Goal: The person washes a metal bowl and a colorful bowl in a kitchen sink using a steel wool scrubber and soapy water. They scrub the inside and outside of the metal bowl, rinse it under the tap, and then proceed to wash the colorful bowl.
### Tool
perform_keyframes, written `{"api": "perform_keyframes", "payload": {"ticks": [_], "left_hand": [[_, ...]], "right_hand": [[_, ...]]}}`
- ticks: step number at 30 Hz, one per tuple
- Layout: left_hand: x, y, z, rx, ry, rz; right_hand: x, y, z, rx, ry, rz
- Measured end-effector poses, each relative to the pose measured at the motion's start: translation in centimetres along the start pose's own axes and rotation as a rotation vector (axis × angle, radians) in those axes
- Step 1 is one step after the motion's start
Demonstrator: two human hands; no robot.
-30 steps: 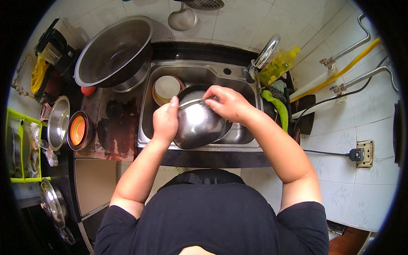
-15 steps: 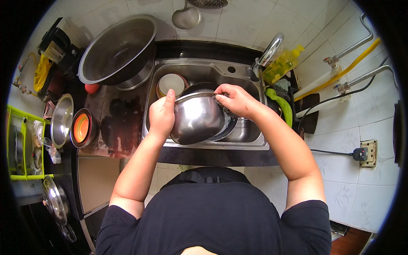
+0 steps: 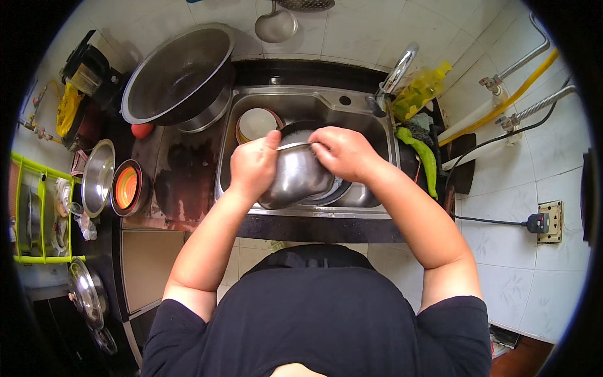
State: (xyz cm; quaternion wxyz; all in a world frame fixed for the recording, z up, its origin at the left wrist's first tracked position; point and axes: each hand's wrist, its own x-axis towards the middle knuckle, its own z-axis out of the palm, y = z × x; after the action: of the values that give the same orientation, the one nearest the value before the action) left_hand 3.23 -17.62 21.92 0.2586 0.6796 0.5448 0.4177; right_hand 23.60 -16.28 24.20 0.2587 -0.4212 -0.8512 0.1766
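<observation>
A shiny stainless steel bowl (image 3: 300, 179) is tilted on its side over the sink (image 3: 370, 195), its outer wall facing me. My left hand (image 3: 254, 164) grips its left side, thumb up along the rim. Closed over the upper rim on the other side is my right hand (image 3: 345, 152), fingers curled inward; whatever lies under those fingers is hidden. Behind the bowl, a dark pan (image 3: 303, 127) with suds sits in the basin, largely covered. A white bowl (image 3: 257, 124) rests in the basin's left corner, on other dishes.
The faucet (image 3: 399, 69) rises at the back right, beside a yellow bottle (image 3: 419, 94) and a green gourd-like vegetable (image 3: 422, 157). A large metal basin (image 3: 179, 75) stands left of the sink. Farther left are a steel bowl (image 3: 99, 179), an orange bowl (image 3: 127, 188) and a green rack (image 3: 41, 217).
The steel bowl has tilted further and its rim has shifted slightly. My right hand has moved a little left along the rim, and the dark scouring mesh beside it is hidden from sight.
</observation>
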Motion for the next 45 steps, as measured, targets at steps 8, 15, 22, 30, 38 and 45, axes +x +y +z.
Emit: {"api": "perform_keyframes", "payload": {"ticks": [8,15,22,30,38,45], "left_hand": [[0.2,0.7,-0.5,0.065,-0.03,0.018],[0.6,-2.1,-1.0,-0.209,0.007,-0.052],[0.1,0.1,0.4,-0.076,0.024,0.007],[0.9,-1.1,-1.4,0.053,-0.103,-0.154],[0.6,-2.3,-1.2,-0.08,-0.153,-0.257],[1.5,0.5,-1.2,0.091,-0.202,-0.134]], "right_hand": [[1.2,-2.7,-0.3,-0.24,-0.08,-0.093],[0.1,1.3,-0.7,0.1,0.005,0.053],[3.1,-4.0,-0.9,-0.319,-0.284,-0.077],[2.8,-2.2,-0.4,-0.094,-0.158,-0.097],[2.4,1.0,0.2,0.142,-0.143,0.056],[3.1,-2.4,0.7,-0.047,-0.164,-0.013]]}}
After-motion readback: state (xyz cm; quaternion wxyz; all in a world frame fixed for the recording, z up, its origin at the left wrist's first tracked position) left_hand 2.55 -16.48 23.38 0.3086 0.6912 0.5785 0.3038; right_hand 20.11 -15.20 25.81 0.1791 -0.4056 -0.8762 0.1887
